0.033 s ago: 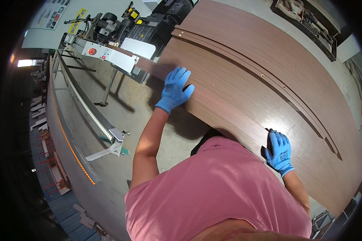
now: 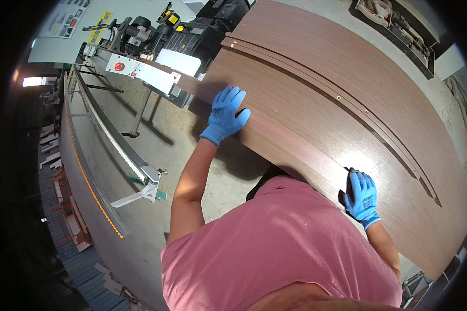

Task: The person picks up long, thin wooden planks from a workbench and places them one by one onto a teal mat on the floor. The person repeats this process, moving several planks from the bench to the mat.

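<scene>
Both my hands wear blue gloves with dark palms. A narrow wood-grain board [image 2: 290,147] lies along the near edge of the brown worktop [image 2: 296,93] and runs up to a machine [image 2: 192,44] at the upper left. My left hand [image 2: 224,116] rests flat on the board close to the machine, fingers stretched and thumb apart. At the board's right end is my right hand [image 2: 363,197], its fingers straight and side by side, with the thumb spread off. Its palm side is hidden, so the exact contact with the board end does not show.
A slotted rail with screws [image 2: 339,97] crosses the worktop lengthwise. On the machine's white panel sits a red button [image 2: 119,66]. To the left, a long roller stand [image 2: 124,155] reaches over the concrete floor. A dark tray of tools [image 2: 394,31] lies beyond the worktop.
My right hand has shifted very slightly to the right. The left hand, the machine and the worktop look the same.
</scene>
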The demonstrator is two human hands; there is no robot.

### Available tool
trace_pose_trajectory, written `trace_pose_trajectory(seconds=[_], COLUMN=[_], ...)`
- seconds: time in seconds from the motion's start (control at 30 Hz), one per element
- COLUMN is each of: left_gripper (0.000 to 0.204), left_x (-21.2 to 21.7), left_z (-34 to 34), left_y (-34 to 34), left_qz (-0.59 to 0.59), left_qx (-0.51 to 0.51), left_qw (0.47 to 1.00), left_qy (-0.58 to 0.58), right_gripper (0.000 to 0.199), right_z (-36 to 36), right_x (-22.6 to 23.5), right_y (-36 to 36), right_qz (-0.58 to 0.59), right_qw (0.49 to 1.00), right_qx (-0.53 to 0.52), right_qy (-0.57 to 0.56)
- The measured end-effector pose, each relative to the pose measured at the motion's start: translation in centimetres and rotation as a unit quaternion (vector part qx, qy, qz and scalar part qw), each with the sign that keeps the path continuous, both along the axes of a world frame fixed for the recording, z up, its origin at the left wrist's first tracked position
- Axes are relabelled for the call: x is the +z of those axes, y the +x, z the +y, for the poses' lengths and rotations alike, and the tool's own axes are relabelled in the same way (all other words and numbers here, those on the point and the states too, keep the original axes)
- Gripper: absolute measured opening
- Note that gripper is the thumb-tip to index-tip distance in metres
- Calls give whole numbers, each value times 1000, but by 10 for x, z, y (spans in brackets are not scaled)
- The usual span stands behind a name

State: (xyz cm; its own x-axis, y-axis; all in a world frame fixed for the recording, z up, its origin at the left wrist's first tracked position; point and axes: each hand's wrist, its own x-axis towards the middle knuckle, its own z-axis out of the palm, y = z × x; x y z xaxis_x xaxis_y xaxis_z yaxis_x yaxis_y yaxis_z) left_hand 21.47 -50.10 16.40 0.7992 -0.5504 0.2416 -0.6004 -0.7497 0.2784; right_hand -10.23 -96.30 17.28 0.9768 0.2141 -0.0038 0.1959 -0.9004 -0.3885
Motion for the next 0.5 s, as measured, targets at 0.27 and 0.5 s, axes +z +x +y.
trace_pose_trajectory(seconds=[0.27, 0.5], left_gripper=[60, 65], left_x=[-1, 12], left_z=[0, -11], left_y=[5, 0], left_qz=[1, 6], left_qx=[-23, -54], left_qw=[1000, 996], left_qy=[12, 66], right_gripper=[76, 67], right_z=[-58, -98], right_x=[-18, -10], right_y=[-53, -90], right_qz=[-26, -20], right_qw=[999, 999], right_qx=[9, -12], right_qy=[-22, -44])
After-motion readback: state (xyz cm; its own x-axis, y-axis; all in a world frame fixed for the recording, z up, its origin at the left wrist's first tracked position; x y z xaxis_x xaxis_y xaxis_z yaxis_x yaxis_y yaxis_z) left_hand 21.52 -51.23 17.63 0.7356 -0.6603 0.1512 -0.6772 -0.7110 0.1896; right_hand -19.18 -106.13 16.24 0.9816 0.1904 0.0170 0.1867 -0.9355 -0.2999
